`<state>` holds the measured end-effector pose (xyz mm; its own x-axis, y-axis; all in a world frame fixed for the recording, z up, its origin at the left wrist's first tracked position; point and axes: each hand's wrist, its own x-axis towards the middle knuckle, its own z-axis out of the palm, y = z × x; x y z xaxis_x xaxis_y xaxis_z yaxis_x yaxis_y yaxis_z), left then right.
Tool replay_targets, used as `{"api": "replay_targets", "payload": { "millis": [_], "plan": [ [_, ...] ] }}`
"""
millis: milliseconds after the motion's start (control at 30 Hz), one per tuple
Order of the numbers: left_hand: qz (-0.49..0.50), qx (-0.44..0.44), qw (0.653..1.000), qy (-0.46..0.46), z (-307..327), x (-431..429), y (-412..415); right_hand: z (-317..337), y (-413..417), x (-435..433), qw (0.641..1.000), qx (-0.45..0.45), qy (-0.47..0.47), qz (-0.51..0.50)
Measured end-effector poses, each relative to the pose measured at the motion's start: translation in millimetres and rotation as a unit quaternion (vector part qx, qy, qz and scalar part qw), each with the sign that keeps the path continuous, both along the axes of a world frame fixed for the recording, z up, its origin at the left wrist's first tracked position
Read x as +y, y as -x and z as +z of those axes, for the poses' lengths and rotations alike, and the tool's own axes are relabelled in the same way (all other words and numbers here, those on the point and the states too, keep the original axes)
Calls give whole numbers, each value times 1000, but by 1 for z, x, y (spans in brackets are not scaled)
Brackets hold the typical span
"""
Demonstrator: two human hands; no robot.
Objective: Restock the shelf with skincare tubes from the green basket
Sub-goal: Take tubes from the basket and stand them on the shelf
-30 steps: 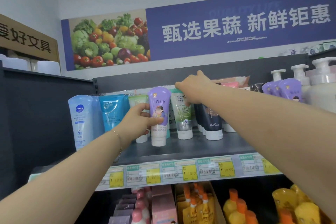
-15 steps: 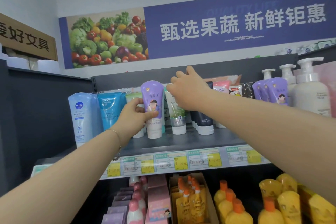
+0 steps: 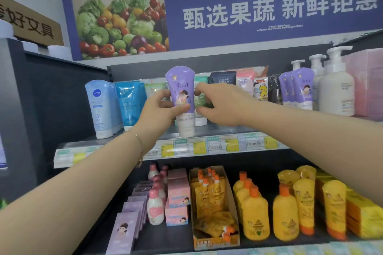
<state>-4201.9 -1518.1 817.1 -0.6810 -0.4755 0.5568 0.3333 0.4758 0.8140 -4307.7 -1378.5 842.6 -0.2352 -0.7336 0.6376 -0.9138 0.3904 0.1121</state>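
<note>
The purple tube point(image 3: 179, 89) is held upright at centre frame, above the shelf point(image 3: 219, 130), clasped in the left grip point(image 3: 159, 109). The half-curled right grip point(image 3: 217, 105) is laid at the green tube point(image 3: 202, 100) behind; its hold cannot be told. Placing is judged underway, and a slot must be cleared.

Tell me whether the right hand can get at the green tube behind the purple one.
Probably yes. The right hand brackets the green tube with thumb and fingers; the purple tube in the left hand sits left of it, not across the gap.
</note>
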Motion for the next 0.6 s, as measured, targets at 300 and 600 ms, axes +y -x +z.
{"api": "replay_targets", "payload": {
  "millis": [300,600],
  "plan": [
    [-65,5,996,-60,3,40,21,-7,3,27,978,-186,75,56],
    [-105,1,992,-66,10,106,85,-5,55,90,949,-280,131,61]
  ]
}}
